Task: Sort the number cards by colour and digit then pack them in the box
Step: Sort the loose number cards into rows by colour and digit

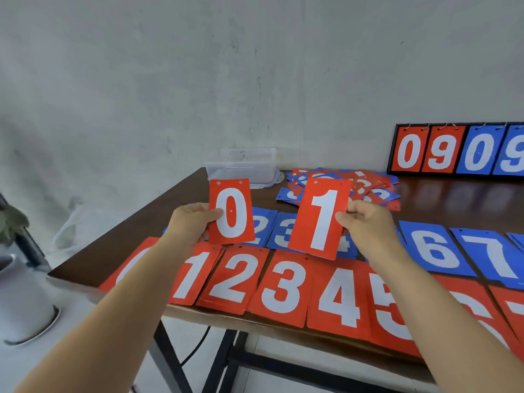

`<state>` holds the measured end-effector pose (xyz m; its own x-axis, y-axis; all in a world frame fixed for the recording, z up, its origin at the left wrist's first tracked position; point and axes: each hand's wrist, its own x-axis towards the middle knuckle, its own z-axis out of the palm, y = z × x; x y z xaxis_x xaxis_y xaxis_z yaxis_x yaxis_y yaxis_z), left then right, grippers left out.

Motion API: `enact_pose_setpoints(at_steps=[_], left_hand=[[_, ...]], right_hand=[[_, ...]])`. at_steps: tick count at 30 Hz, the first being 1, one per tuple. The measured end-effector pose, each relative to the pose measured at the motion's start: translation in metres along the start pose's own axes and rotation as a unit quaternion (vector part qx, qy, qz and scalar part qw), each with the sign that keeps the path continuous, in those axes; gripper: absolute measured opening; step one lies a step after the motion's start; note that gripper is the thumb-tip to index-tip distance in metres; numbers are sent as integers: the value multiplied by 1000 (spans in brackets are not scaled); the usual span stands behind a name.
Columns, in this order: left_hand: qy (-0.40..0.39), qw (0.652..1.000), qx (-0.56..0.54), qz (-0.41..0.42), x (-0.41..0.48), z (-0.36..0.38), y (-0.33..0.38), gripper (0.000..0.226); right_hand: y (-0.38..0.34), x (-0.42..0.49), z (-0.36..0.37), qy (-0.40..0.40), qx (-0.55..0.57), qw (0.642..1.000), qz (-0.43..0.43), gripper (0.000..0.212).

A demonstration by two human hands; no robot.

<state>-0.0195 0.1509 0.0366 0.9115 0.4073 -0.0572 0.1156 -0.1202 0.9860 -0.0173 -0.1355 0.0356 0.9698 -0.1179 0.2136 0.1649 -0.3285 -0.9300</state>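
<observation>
My left hand [192, 222] pinches a red card showing 0 [232, 212] by its left edge, upright above the table. My right hand [365, 225] pinches a red card showing 1 [319, 218] by its right edge. Below them a row of red card stacks [280, 285] runs along the table's front edge, digits 1 to 5 readable. Behind it lies a row of blue card stacks [436, 248], partly hidden by the held cards. An unsorted heap of red and blue cards [374, 188] lies further back. A clear plastic box [241, 168] stands at the table's far left corner.
A flip scoreboard [459, 150] reading 0 9 0 9 leans against the wall at the back right. The dark wooden table [136, 236] ends at the left; a white pot with a plant [17, 279] stands on the floor there.
</observation>
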Motion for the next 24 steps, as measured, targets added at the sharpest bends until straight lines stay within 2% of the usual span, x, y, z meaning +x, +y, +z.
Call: enact_pose_setpoints(at_steps=[7,11,13,19,24], left_hand=[[-29,999,-24,4,6,-39,-7,10],[-48,998,16,21,12,-63,-6,18],[-44,998,42,19,18,-81,-8,26],[-34,994,105,9,25,-129,-25,35],[-40,992,122,10,24,-156,-42,28]], right_hand=[[-17,-18,22,15,26,999,18,7],[-28,-32,39,26,42,998,35,27],[-35,-38,49,29,52,997,46,29],[-45,-60,87,22,41,997,66,15],[-56,-75,126,-2,14,996,83,9]])
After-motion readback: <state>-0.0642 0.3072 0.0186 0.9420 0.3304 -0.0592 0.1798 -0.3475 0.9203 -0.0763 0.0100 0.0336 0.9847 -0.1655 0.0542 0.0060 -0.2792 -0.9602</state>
